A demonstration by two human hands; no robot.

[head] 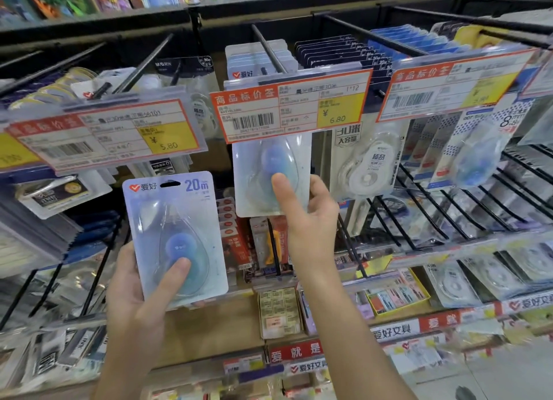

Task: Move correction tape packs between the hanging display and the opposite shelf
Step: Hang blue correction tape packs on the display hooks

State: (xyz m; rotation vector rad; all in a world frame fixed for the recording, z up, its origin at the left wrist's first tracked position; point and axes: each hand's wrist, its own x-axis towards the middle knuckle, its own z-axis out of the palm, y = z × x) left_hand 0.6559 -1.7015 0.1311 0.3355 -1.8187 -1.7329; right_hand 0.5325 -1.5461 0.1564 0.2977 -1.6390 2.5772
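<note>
Your left hand (134, 283) grips one blue pack (175, 238), thumb across its blister, clear of the hooks. Your right hand (308, 217) pinches a second pack (269, 175) hanging just above it, under the 6.80 tag (290, 106). White pack (368, 166): just right of your right hand.

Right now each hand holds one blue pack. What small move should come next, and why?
Probably slide the hanging pack forward off its peg. The right hand already pinches its lower edge below the 6.80 price tag, while the left hand holds a free pack.
</note>
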